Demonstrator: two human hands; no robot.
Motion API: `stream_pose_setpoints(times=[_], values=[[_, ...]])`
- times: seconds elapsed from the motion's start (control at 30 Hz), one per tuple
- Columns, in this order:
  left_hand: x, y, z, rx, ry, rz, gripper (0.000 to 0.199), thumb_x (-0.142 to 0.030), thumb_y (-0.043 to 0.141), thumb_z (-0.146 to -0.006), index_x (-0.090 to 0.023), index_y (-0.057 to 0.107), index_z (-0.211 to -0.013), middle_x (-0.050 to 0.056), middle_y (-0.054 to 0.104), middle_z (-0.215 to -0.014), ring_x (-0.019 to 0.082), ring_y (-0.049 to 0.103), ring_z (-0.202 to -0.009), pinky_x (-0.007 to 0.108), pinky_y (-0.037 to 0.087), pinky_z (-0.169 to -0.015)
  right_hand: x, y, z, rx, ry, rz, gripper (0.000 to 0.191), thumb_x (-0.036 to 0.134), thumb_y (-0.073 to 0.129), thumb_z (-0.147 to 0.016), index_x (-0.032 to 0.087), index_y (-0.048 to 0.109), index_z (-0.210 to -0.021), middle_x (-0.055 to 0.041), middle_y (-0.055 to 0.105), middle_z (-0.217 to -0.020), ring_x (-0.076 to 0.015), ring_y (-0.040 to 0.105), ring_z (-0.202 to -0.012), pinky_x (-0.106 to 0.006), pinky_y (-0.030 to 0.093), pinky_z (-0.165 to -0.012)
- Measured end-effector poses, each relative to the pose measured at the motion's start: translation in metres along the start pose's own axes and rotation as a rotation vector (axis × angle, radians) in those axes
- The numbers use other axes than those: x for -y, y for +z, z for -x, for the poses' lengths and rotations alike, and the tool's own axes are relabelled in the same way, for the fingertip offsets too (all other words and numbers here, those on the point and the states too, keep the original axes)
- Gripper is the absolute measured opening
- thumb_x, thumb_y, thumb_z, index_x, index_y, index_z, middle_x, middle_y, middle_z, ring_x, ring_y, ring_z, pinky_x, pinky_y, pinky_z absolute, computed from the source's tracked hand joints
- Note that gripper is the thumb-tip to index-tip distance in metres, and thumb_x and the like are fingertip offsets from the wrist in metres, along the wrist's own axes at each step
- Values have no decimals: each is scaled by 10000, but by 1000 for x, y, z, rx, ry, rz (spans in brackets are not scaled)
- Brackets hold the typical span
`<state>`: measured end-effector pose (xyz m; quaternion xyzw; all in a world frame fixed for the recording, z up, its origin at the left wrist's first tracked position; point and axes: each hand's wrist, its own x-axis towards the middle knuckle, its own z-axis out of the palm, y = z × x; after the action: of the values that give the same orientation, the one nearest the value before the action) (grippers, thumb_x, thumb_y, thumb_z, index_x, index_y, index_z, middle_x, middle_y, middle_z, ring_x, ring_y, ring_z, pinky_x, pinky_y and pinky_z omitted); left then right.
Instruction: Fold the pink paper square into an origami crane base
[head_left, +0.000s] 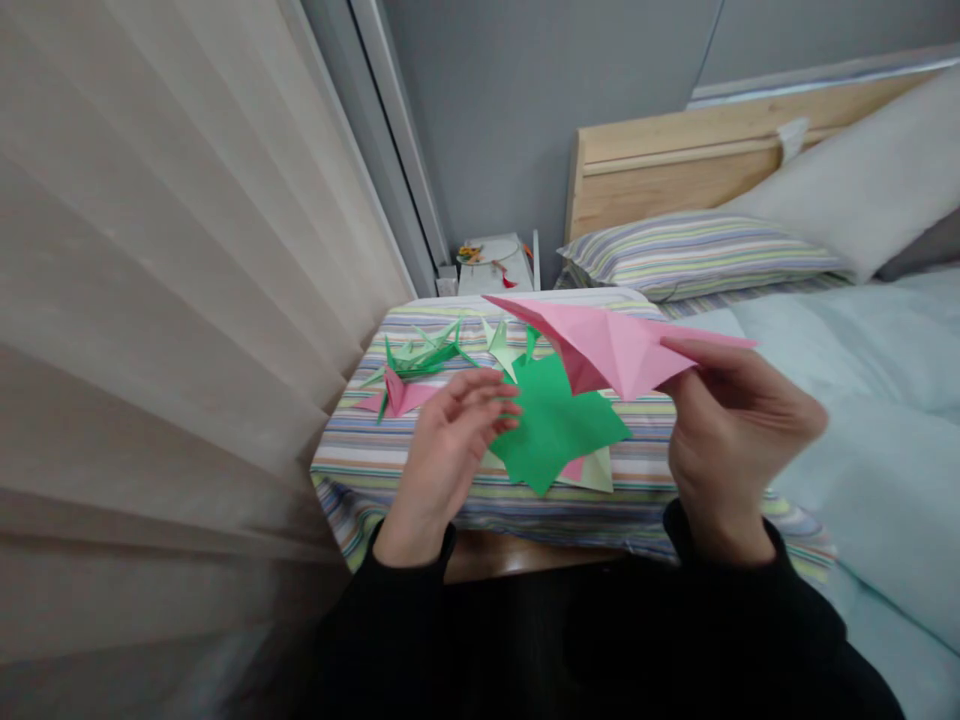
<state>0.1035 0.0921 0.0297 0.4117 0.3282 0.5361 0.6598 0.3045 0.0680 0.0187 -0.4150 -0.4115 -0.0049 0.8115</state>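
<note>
A pink origami crane (607,345) is raised above the table, pinched at its right end between the thumb and fingers of my right hand (731,430). My left hand (459,440) hovers to the left of it with fingers loosely curled and apart, holding nothing. Below lie green paper sheets (551,430), fanned out over paler green and pink ones. Past my left hand rest several folded green cranes (424,355) and a pink folded crane (401,395). A pale green folded piece (500,345) lies behind the sheets.
The small table wears a striped cloth (360,450). A pale curtain (225,250) hangs along the left. To the right is a bed with a light blue quilt (885,390), a striped pillow (705,250) and a wooden headboard (637,165). A white stand (491,270) holds small items behind the table.
</note>
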Motion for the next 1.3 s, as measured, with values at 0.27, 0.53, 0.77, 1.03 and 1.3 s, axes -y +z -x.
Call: stream_pose_setpoints(times=[0.27, 0.53, 0.77, 1.03, 1.3], values=[[33, 41, 25, 252, -72, 146, 498, -475, 899, -775, -229, 727, -1172, 85, 756, -1219, 302, 659, -1272, 417, 557, -1069, 7, 13, 34, 251, -369, 245, 237, 32, 712, -812, 256, 744, -883, -11, 698, -834, -195, 681, -746, -354, 535, -647], [23, 52, 10, -204, -72, 462, 224, -289, 576, -1043, -126, 721, -1094, 84, 768, -1046, 226, 715, -1186, 343, 559, -1083, -2, 17, 48, 639, -430, 209, 167, 94, 644, -949, 217, 720, -1033, -68, 727, -931, -223, 667, -858, -407, 563, -752], [17, 53, 11, -185, -114, 448, 351, -299, 428, -1106, -110, 705, -1210, 113, 783, -1099, 209, 726, -1177, 319, 565, -1061, -5, 17, 47, 664, -449, 167, 191, 91, 666, -961, 194, 745, -1101, -101, 766, -1002, -232, 713, -879, -408, 573, -758], [18, 42, 9, -169, -91, 355, 147, -127, 712, -903, -150, 748, -1044, 48, 782, -972, 148, 731, -870, 233, 604, -787, -8, 12, 37, 560, -419, 111, 252, 14, 649, -926, 196, 790, -1028, -82, 754, -979, -202, 714, -889, -363, 574, -764], [21, 41, 3, -253, -37, 401, 281, -68, 863, -690, -132, 721, -924, 16, 764, -862, 109, 709, -707, 180, 589, -646, -5, 13, 35, 406, -275, 182, 270, 14, 675, -889, 237, 815, -952, -19, 730, -886, -161, 706, -827, -308, 594, -723]])
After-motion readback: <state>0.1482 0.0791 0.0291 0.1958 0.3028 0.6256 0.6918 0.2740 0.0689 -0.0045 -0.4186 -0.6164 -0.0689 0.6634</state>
